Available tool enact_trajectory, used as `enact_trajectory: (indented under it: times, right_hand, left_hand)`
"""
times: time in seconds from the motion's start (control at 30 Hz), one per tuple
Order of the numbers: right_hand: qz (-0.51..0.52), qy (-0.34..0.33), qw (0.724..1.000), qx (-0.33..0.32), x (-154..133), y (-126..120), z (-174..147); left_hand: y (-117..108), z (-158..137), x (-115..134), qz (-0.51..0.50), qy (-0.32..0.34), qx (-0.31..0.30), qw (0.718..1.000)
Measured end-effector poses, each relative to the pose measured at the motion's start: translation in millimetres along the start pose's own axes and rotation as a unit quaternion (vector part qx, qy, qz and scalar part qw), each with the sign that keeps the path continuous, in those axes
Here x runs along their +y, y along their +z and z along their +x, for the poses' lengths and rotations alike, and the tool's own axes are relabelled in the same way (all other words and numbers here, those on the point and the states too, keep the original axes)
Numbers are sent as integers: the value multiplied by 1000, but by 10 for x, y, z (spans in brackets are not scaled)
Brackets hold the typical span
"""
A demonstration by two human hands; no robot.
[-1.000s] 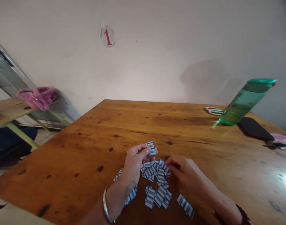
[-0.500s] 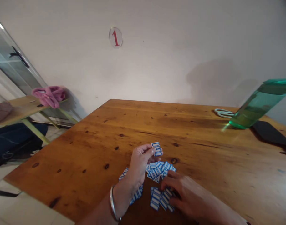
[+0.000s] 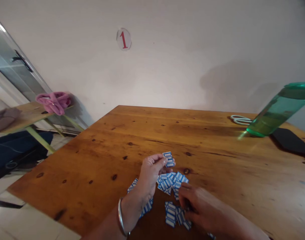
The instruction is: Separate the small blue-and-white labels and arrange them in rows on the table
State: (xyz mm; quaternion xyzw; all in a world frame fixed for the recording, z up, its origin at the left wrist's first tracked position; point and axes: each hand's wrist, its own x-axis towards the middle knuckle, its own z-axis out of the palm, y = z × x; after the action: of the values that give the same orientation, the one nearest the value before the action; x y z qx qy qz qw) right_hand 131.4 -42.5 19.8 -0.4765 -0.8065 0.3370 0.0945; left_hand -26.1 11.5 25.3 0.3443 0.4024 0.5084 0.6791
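My left hand (image 3: 149, 173) pinches a small white label piece with blue-framed boxes (image 3: 169, 159) between thumb and fingers, raised above the table. Below it lies a loose heap of similar blue-and-white labels (image 3: 167, 181). My right hand (image 3: 199, 206) is low over the wood with its fingers curled down, at the right edge of a nearer group of labels (image 3: 171, 215). Its fingertips are partly hidden, so anything between them is unclear. More labels (image 3: 146, 207) show from behind my left wrist, which wears a silver bangle (image 3: 120, 216).
On the wooden table (image 3: 104, 150), a green bottle (image 3: 275, 113) stands at the right beside a white coiled cable (image 3: 240, 119) and a dark flat phone-like object (image 3: 291, 141). Leftward, another person's hands (image 3: 7, 116) rest on a second table with a pink cloth (image 3: 54, 101).
My right hand has shifted a little to the right, and the nearer labels have slid slightly right too. My left hand keeps its hold on the label piece.
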Motion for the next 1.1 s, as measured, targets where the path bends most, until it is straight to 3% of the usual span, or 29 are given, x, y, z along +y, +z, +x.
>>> enact_trajectory:
  times: [0.1,0.33,0.53,0.6,0.83,0.93,1.1]
  right_hand:
    - [30,13,999,6,-1,-31,26]
    - [98,35,989,104,94,-152,64]
    - [116,17,993,-16,98,-163,-20]
    - [106,22,994,-19,85,-175,-23]
    - [23,75,976,203,251,-163,93]
    - [-5,92,968,233,322,-88,143]
    - [-35,94,971,216,314,-2,182]
  left_hand:
    - [2,-3,6,5,-3,2,1000]
    - [17,-19,19,3,5,3,1000]
    - [16,-17,21,4,0,2,1000]
    - [14,-16,18,0,-1,4,1000]
    - [8,-15,10,-3,6,3,1000]
    - [0,-6,6,0,7,6,1000]
    - [-6,8,0,11,10,3,1000]
